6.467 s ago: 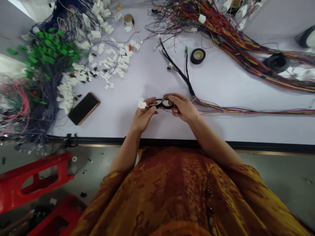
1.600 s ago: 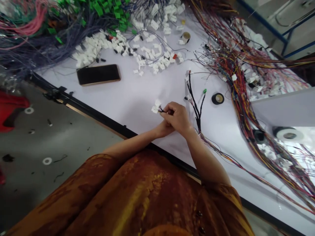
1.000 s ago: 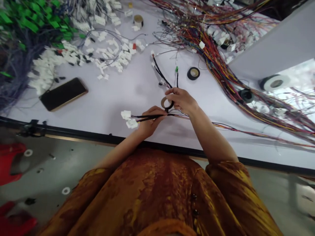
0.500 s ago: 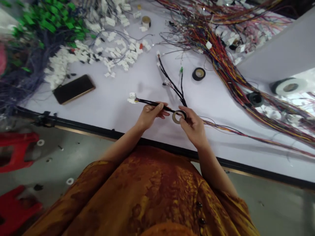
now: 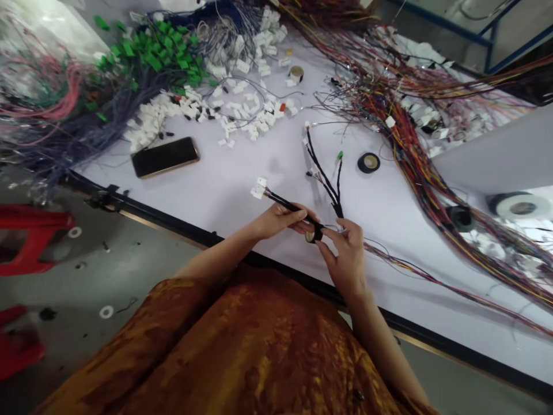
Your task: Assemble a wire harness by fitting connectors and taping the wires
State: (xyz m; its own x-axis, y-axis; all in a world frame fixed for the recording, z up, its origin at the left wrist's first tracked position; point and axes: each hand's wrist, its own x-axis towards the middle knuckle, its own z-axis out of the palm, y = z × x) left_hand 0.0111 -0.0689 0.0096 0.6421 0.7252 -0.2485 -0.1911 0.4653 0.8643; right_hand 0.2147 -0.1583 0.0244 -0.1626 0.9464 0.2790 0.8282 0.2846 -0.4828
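Note:
My left hand (image 5: 283,221) is closed around a black-taped wire harness (image 5: 285,201), whose white connectors (image 5: 260,188) stick out to the left. Close against the bundle, between both hands, is a roll of black tape (image 5: 318,233), turned nearly edge-on. The thumb and index finger of my right hand (image 5: 348,253) pinch at the roll's right side; their exact contact is partly hidden. Beyond my right hand, taped branches (image 5: 329,187) spread over the table, one tipped with a green connector (image 5: 340,155). Loose coloured wires (image 5: 406,265) trail off to the right.
A phone (image 5: 165,157) lies at left on the white table (image 5: 224,202). Behind it are piled white connectors (image 5: 246,112) and green connectors (image 5: 159,52). Another tape roll (image 5: 368,162) lies right of the branches. A thick wire bundle (image 5: 415,173) runs along the right. Red stools (image 5: 34,236) stand on the floor.
The tape roll has turned from face-on to nearly edge-on and sits lower against the harness. My right hand's fingers have shifted around it. The whole view has swung, moving the table items rightward and down.

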